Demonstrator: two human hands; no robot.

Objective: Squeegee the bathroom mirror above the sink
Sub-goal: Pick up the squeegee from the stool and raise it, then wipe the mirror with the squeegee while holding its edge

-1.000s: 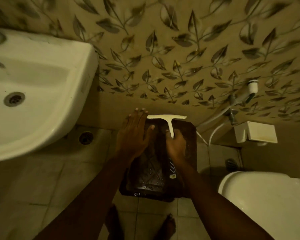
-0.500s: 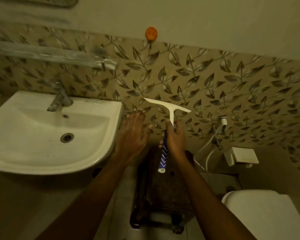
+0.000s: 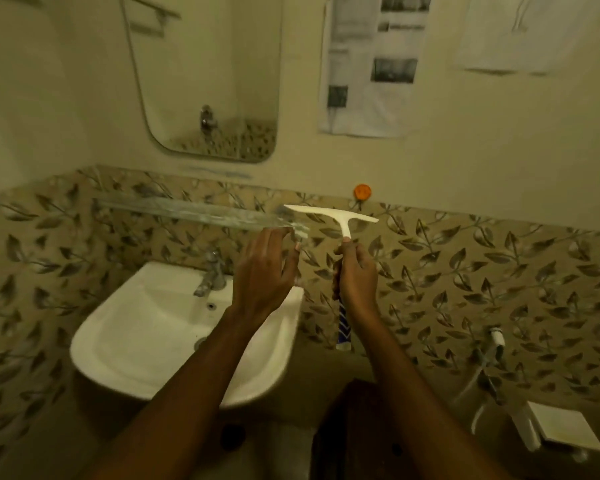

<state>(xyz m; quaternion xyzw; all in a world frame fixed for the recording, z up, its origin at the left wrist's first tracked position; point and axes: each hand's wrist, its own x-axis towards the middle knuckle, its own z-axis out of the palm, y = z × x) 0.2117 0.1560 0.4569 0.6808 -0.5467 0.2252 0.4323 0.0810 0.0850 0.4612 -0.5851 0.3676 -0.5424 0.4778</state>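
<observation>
While the mirror [image 3: 208,81] hangs at upper left above the white sink [image 3: 146,341], the left hand [image 3: 264,271] hovers over the basin's right rim, its grip apart and holding nothing. Blur hides whether its fingertips touch the glass shelf [image 3: 187,211]. Just beside it, the right hand [image 3: 355,271] has its grip clamped round the handle of the squeegee [image 3: 329,213], blade uppermost, well below the mirror.

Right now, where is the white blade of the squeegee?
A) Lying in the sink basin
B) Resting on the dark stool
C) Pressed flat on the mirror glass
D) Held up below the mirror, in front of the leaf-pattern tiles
D: the right hand grips the squeegee by its handle, and the blade shows against the leaf-pattern tiles, well under the mirror.
</observation>
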